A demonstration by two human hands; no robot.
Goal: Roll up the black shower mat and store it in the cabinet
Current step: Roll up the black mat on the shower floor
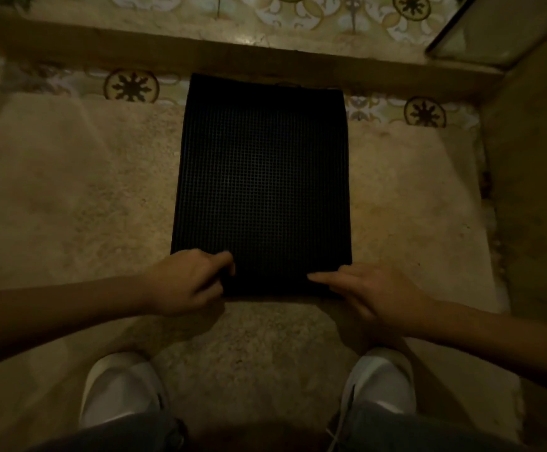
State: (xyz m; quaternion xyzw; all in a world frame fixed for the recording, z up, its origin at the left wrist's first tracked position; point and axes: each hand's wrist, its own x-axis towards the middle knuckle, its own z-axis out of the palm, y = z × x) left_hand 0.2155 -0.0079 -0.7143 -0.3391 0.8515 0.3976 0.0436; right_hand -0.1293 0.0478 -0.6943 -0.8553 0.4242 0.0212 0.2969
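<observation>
The black rectangular gridded rubber shower mat [262, 177] lies flat and fully unrolled on the speckled beige stone floor [70, 190], its far short edge at 12 o'clock just beside a low raised step [135, 44] and a band of patterned floral tiles [131, 86], its near short edge at 6 o'clock in front of the person's white shoes [118, 386]. By my judgement the step in hand is starting the roll, and nothing has been curled over yet. To do it well, both corners of the near edge should lift together, fold over into a tight first turn, and then be pushed evenly toward 12 o'clock so the roll stays straight and does not cone out to one side; steady downward pressure will keep the springy rubber from unwinding. The left hand [187, 282] sits on the near left corner, at about 7 o'clock of the mat, fingers curled in loosely with the thumb on top, seemingly pinching the edge, though the dim light hides what lies under the fingers. The right hand [373, 288] rests at the near right corner, about 5 o'clock, fingers extended and close together, pointing inward across the mat's surface, pressing or touching rather than gripping. No cabinet can be clearly made out here.
</observation>
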